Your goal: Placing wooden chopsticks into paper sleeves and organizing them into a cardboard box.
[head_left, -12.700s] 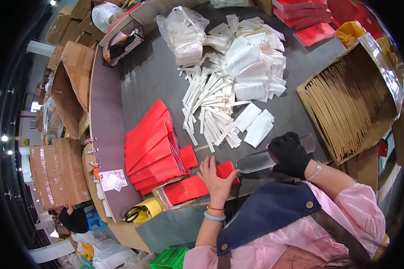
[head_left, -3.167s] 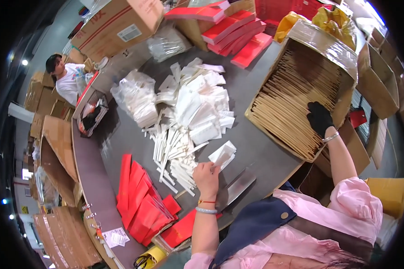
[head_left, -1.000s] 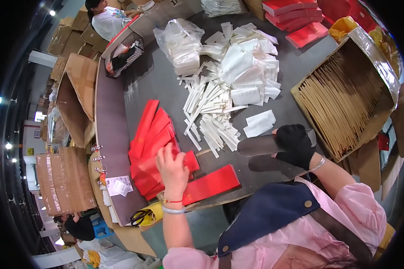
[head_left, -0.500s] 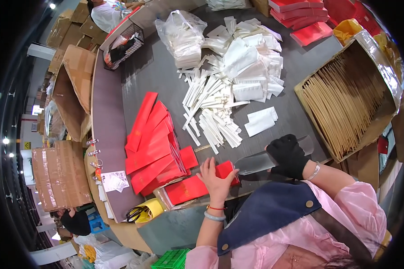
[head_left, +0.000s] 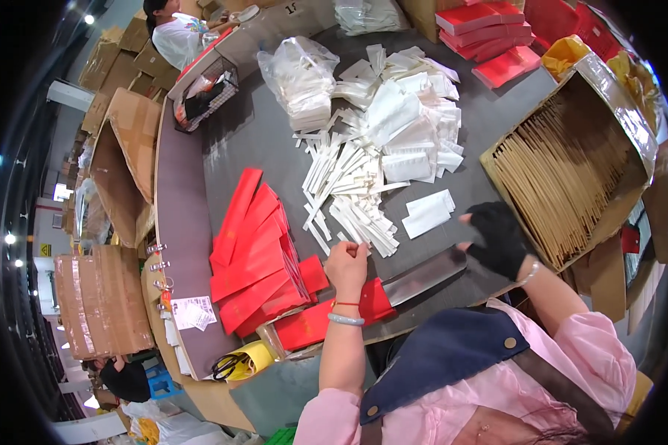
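My left hand (head_left: 347, 267) is closed, fingertips curled together at the near end of a heap of narrow white paper strips (head_left: 349, 178); what they pinch, if anything, is hidden. Under that wrist lies a long red paper packet (head_left: 378, 300) along the table's near edge. A clear, shiny plastic strip (head_left: 428, 277) extends from its right end. My right hand (head_left: 497, 241), in a black fingerless glove, is just beyond the strip's far right end, thumb and finger apart and nothing seen between them. Fanned red packets (head_left: 256, 256) lie to the left of my left hand.
Folded white papers (head_left: 412, 122) and a clear bag of white pieces (head_left: 297, 85) lie farther back. At right stands a carton (head_left: 490, 159) packed with brown sheets. Red stacks (head_left: 482, 30) sit at the far right. Scissors rest in a yellow holder (head_left: 254, 357). Another person (head_left: 177, 37) is beyond the table.
My left hand has lifted off the red packet and moved up to the white strips, its fingers closing. My right hand has let go of the plastic strip and moved slightly up.
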{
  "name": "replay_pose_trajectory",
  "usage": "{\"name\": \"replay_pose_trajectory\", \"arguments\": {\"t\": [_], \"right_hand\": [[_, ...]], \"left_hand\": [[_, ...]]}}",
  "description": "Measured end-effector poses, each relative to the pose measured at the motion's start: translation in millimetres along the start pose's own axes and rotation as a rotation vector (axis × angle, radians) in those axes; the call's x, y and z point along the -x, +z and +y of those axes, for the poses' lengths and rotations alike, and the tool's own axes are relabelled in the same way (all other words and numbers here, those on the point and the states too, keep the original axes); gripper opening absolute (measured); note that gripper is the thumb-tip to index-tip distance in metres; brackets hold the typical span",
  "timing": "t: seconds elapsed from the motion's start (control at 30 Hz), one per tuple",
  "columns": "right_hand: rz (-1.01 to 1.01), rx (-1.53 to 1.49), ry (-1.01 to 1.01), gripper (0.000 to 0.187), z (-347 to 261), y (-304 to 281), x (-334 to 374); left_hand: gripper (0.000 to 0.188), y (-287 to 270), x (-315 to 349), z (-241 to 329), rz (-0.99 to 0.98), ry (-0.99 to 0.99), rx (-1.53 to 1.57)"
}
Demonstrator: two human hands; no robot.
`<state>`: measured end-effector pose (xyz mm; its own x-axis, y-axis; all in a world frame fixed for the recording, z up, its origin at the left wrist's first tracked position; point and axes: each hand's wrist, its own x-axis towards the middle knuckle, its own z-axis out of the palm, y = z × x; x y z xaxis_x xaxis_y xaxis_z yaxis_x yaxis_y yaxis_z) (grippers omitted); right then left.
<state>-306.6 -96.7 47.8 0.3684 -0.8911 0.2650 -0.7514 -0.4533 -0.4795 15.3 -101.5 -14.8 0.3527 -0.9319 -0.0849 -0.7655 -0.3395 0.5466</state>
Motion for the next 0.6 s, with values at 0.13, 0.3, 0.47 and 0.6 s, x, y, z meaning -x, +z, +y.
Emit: {"name": "replay_pose_trajectory", "arguments": {"t": [0.13,0.3,0.47,0.6], "right_hand": [[0.198,0.103,0.157,0.045,49.5,-41.0,32.8],[0.35,0.16,0.585,0.037,128.9,-87.0,77.2],[0.102,0.442,0.712,0.035,187.5,-98.9,111.9],[0.084,0.355,0.802,0.035,186.5,-100.9,101.7]], "left_hand": [[0.023,-5.5,3.4,-2.5,-0.049,-0.034,0.117],[0.016,-16.3,13.8,25.9,0.033,0.154,0.13],[0.017,11.8,5.7,59.8,-0.076,0.713,-0.032],[0.024,33.1,2.1,88.7,0.002,0.677,-0.09]]}}
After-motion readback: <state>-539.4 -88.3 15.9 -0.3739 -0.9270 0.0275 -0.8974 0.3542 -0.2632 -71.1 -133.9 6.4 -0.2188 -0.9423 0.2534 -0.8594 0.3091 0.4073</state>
